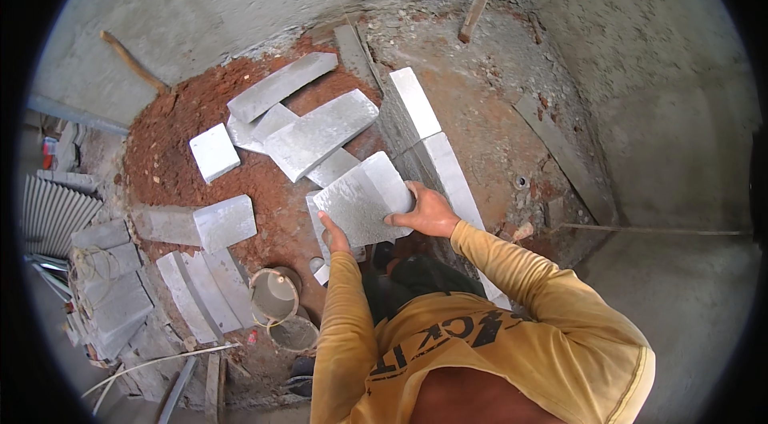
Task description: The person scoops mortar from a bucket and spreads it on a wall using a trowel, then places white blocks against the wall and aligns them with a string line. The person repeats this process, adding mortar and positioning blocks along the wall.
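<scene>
Both of my hands grip a grey-white lightweight concrete block (358, 194) above the ground in front of my body, my left hand (334, 234) at its left side, my right hand (426, 210) at its right. Part of another pale piece shows behind its lower left. Just right of it runs a low line of white blocks (452, 176) with a grey side face. Beyond it, several long blocks (320, 136) lie overlapping on red soil (164, 176), with a small square piece (212, 154) to their left.
More blocks (200, 288) lie at the left, near two buckets (274, 294). Stacked rubble slabs (112, 288) and corrugated sheets (60, 216) fill the far left. Concrete walls (664, 160) enclose the back and right. A wooden post (480, 4) and a leaning stick (128, 56) stand at the back.
</scene>
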A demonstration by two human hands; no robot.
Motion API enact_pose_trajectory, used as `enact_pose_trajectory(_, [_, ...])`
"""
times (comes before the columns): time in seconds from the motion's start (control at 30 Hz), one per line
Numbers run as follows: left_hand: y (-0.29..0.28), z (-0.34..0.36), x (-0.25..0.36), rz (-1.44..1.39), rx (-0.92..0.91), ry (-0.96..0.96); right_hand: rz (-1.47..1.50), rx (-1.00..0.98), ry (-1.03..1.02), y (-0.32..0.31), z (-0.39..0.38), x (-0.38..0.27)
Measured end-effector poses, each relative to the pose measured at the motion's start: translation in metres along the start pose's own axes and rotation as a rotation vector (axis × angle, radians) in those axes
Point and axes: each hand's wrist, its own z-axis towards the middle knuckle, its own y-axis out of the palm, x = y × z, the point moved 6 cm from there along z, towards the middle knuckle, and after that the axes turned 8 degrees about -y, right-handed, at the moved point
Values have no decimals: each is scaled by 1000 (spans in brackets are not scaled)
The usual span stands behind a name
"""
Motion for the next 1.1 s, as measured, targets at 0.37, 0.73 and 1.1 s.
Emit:
enact_pose_trajectory(0.37, [-245, -91, 37, 21, 530, 337, -206, 209, 164, -118, 59, 56])
enact_pose_trajectory(0.73, [-380, -179, -270, 281, 975, -297, -586, 351, 276, -166, 156, 61])
enact_pose_trajectory(1.1, [-322, -160, -161, 104, 693, 13, -621, 238, 273, -160, 168, 58])
